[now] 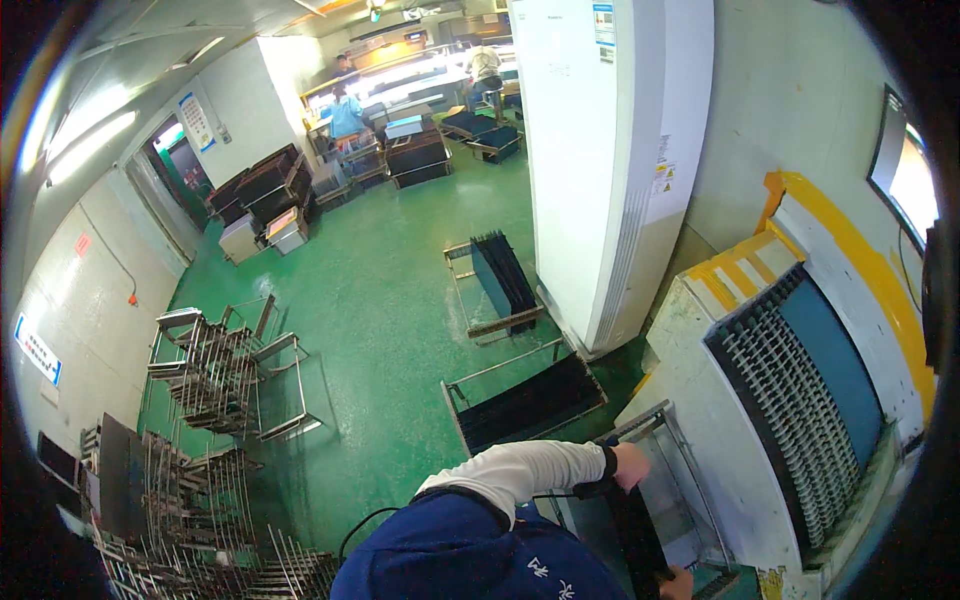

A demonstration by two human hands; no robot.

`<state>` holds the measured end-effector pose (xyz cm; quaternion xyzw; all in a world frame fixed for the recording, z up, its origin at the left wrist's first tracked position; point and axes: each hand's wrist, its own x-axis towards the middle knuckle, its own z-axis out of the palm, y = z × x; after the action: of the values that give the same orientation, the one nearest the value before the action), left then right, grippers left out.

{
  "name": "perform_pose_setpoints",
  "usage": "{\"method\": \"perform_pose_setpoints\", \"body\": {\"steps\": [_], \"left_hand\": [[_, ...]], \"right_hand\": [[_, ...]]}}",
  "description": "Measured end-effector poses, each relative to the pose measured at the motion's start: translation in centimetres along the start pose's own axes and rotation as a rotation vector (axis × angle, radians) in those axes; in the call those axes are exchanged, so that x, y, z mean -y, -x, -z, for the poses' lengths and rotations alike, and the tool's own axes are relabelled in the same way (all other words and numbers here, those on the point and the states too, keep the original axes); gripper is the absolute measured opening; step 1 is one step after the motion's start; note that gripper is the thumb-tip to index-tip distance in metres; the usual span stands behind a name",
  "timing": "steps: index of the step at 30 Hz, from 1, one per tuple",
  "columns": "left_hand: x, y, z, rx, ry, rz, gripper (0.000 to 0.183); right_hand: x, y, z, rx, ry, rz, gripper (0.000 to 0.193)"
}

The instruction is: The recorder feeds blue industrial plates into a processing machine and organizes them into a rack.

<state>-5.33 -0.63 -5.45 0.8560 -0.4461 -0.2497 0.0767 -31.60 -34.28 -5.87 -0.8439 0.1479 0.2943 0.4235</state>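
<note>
My left hand (629,466), at the end of a pale sleeve with a dark cuff, is closed on the far end of a long stack of thin black panels (637,535). My right hand (677,583) grips the near end of the same stack, low in the view; its fingers are partly cut off by the lower edge. The stack lies beside a metal frame rack (690,480). Right of it, a black slotted rack (790,410) with a blue panel (835,350) leans on a white machine with yellow tape.
Two metal racks with dark panels (535,405) (505,280) stand on the green floor ahead, near a tall white cabinet (575,150). Stacked bare metal racks (205,375) line the left. People (346,115) work at a lit bench far off. A monitor (903,170) hangs at right.
</note>
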Motion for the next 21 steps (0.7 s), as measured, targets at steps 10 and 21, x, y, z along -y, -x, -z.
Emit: {"method": "perform_pose_setpoints", "body": {"steps": [10,21], "left_hand": [[-0.1,0.3,0.0,0.013,-0.019,0.016,0.031],[-0.1,-0.1,0.1,0.029,-0.041,0.026,0.031]], "right_hand": [[-0.3,-1.2,0.5,-0.003,0.277,0.04,0.054],[3.1,0.3,0.5,0.012,0.379,-0.111,0.053]]}}
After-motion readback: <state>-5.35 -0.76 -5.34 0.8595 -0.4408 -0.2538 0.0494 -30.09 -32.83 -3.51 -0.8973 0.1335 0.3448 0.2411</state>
